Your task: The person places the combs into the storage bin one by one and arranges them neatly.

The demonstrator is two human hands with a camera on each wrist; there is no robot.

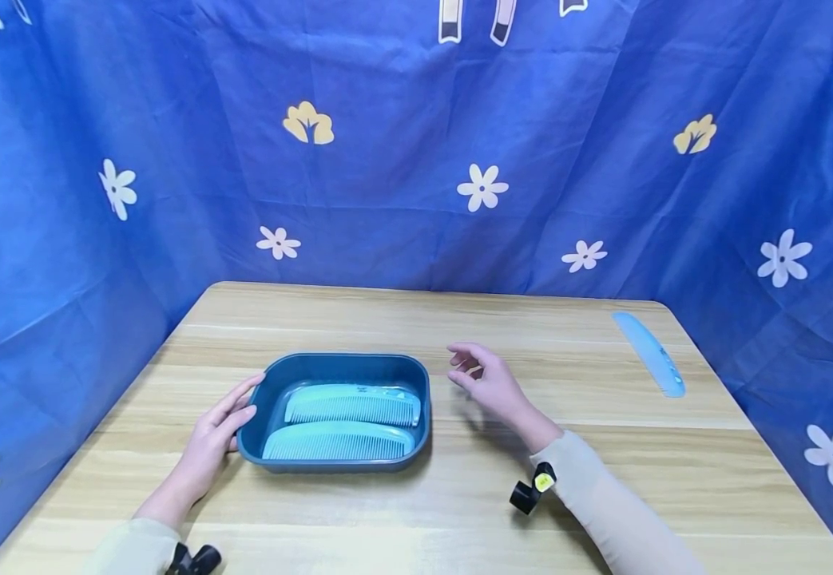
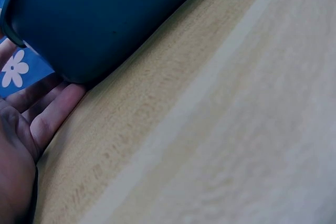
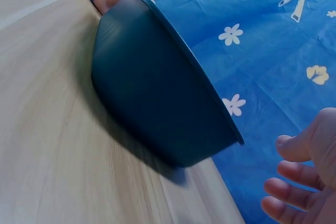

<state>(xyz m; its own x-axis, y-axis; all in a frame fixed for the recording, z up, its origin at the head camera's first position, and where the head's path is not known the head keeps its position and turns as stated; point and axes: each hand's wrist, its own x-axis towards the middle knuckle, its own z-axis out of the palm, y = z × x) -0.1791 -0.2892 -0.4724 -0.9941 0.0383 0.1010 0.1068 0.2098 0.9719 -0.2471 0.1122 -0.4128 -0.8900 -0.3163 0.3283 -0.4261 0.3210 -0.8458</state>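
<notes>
A dark blue plastic basin with rounded corners stands on the table, and two light blue combs lie inside it. The rear comb and the front comb both have their teeth toward the near side. My left hand holds the basin's left end, its thumb at the rim; in the left wrist view fingers touch the basin's lower corner. To the right of the basin, my right hand hovers with loosely bent fingers and nothing in them. The right wrist view shows it beside the basin.
A third light blue comb lies on the wooden table at the far right, near the table's edge. A blue curtain with flower prints surrounds the back and sides. Small black cameras are strapped to both wrists.
</notes>
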